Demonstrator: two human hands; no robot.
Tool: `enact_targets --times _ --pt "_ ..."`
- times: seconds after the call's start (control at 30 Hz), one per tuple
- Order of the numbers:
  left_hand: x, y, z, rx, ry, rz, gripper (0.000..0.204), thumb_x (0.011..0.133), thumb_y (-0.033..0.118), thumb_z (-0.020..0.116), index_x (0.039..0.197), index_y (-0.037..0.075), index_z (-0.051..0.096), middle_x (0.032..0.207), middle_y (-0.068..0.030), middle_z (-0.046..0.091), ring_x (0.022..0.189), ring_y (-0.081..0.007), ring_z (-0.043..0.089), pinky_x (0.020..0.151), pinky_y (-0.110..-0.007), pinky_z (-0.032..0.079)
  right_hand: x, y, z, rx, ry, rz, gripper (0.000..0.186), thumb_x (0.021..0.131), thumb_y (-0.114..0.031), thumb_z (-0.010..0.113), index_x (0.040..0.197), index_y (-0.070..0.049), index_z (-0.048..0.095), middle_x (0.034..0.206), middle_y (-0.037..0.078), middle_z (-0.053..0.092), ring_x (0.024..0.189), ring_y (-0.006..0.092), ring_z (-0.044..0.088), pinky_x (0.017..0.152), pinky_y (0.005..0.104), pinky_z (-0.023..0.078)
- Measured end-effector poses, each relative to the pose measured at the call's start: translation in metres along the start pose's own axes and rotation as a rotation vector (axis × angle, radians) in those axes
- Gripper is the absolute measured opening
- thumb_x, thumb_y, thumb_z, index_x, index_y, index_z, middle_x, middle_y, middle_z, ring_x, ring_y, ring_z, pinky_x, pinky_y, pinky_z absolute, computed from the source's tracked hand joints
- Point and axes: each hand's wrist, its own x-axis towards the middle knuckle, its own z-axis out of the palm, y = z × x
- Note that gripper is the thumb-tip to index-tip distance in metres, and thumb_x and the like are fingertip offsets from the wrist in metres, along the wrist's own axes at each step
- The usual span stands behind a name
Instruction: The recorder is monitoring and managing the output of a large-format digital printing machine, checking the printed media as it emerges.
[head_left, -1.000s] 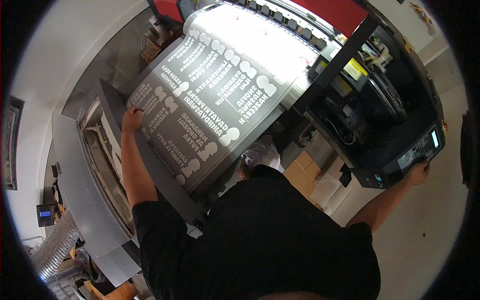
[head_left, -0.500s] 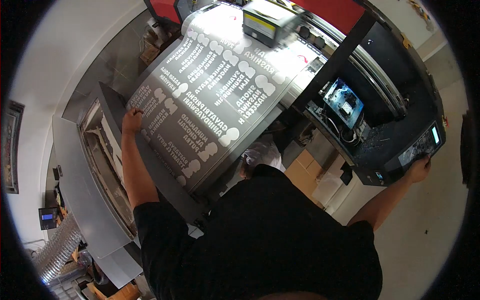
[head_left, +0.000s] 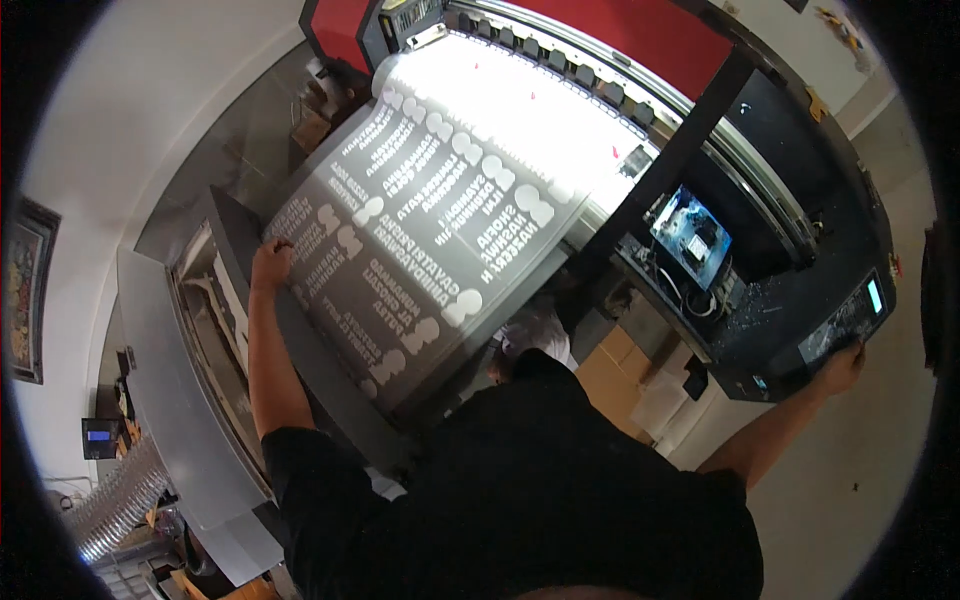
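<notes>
While both hands rest where they did in the earlier views, the printer's dark carriage, seen over the middle of the lit bed half a second ago, now sits at the top edge of the frame, left of centre, and more of the red housing shows.

The printed sheet, grey with pale mirrored lettering and rounded shapes, fills the centre-left of the picture. Its long axis runs diagonally, from the bright bed at upper centre down to its free end at lower left.

The left hand lies at the sheet's left edge, fingers curled together on it; whether they pinch the edge I cannot tell. The right hand, far right of the frame, touches the control panel on the large printer; its fingers are too small to read.

The person's black shirt hides the lower middle, and the sheet's lower end drops out of sight behind a grey ledge.
</notes>
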Motion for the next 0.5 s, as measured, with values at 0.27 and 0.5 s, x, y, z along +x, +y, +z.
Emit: enact_targets --times 0.27,0.5 --pt "0.109 0.128 -0.012 0.045 0.203 0.272 0.03 0.082 0.029 0.045 0.089 0.004 0.059 0.084 -0.0182 0.061 0.082 -0.0368 0.057 0.07 -0.042 0.044 0.03 0.038 0.022 -0.149 0.016 -0.023 0.045 0.089 -0.04 0.039 0.115 -0.008 0.055 0.119 0.012 0.053 0.107 0.0308 0.051 0.09 0.0382 0.04" --pt "0.272 0.268 0.081 0.287 0.29 0.543 0.03 0.083 0.026 0.037 0.096 0.007 0.056 0.09 -0.0203 0.06 0.085 -0.0399 0.057 0.077 -0.049 0.044 0.082 0.135 0.02 -0.331 0.138 -0.139 0.041 0.091 -0.035 0.037 0.113 -0.006 0.056 0.115 0.013 0.055 0.104 0.0276 0.053 0.089 0.0381 0.041"
